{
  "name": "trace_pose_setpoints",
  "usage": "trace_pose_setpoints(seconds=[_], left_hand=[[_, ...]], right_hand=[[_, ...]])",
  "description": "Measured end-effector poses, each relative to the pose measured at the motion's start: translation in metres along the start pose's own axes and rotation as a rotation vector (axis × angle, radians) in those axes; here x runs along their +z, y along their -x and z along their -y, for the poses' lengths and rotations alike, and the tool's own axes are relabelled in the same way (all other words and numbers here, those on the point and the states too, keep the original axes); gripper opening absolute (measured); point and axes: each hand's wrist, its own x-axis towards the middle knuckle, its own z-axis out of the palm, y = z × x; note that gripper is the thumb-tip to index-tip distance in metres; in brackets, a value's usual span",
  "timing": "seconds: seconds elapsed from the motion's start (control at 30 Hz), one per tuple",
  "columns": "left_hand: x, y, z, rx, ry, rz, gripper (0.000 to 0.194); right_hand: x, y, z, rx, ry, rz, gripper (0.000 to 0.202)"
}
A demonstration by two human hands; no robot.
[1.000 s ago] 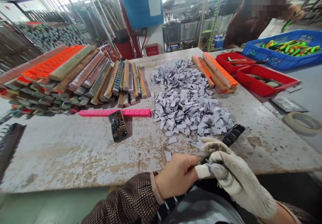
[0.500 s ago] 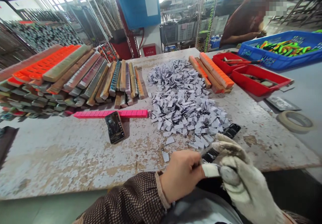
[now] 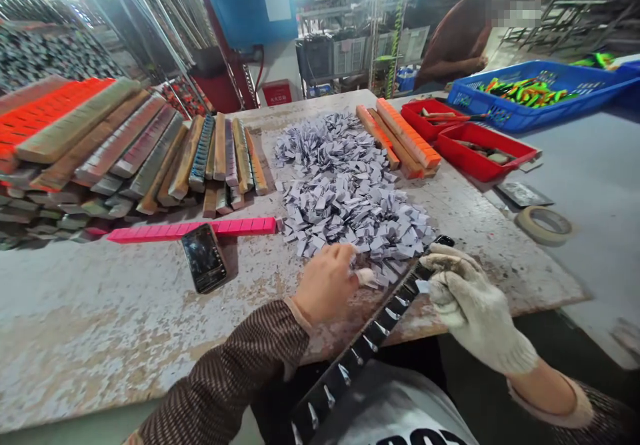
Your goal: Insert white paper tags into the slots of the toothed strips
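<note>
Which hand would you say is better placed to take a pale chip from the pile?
Probably the left hand: its fingertips are at the near edge of the pale chip pile, while the gloved right hand is at the black bar.

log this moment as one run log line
left hand: fingers at pile of white pieces | right hand: gloved, at black strip | things: pale pieces along strip | rest: phone by pink bar

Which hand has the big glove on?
The right hand. A white glove covers it right down to the wrist. The left hand shows bare skin, with just a bit of white over one fingertip.
</note>
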Motion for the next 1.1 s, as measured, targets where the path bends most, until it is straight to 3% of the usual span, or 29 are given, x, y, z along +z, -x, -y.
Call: trace_pose_setpoints(seconds=[0.1, 0.2, 0.37, 0.57, 0.8, 0.9, 1.0, 1.1], left_hand=[[-0.001, -0.023, 0.022, -0.078, -0.217, 0.01, 0.029], [0.004, -0.033, 0.028, -0.086, -0.251, 0.029, 0.021], [0.011, -0.032, 0.028, -0.065, -0.254, 0.057, 0.012], [0.009, -0.026, 0.033, -0.07, -0.234, 0.042, 0.015], [0.014, -0.024, 0.032, -0.058, -0.185, 0.025, 0.026], [0.015, -0.024, 0.033, -0.073, -0.133, -0.005, 0.019], [0.009, -0.02, 0.038, -0.093, -0.049, -0.057, 0.012], [-0.001, -0.014, 0.043, -0.129, 0.053, -0.144, 0.016]], right_hand=[[0.001, -0.003, -0.013, -0.07, 0.15, 0.027, 0.011], [0.006, -0.007, -0.01, -0.169, 0.289, 0.089, 0.007], [0.015, -0.018, -0.003, -0.25, 0.393, 0.186, 0.011], [0.018, -0.014, -0.014, -0.241, 0.303, 0.217, 0.008], [0.012, -0.007, -0.023, -0.172, 0.179, 0.133, 0.011], [0.009, -0.01, -0.022, -0.141, 0.117, 0.058, 0.01], [0.005, -0.014, -0.019, -0.087, 0.047, 0.003, 0.01], [0.005, -0.02, -0.013, -0.014, -0.051, -0.036, 0.007]])
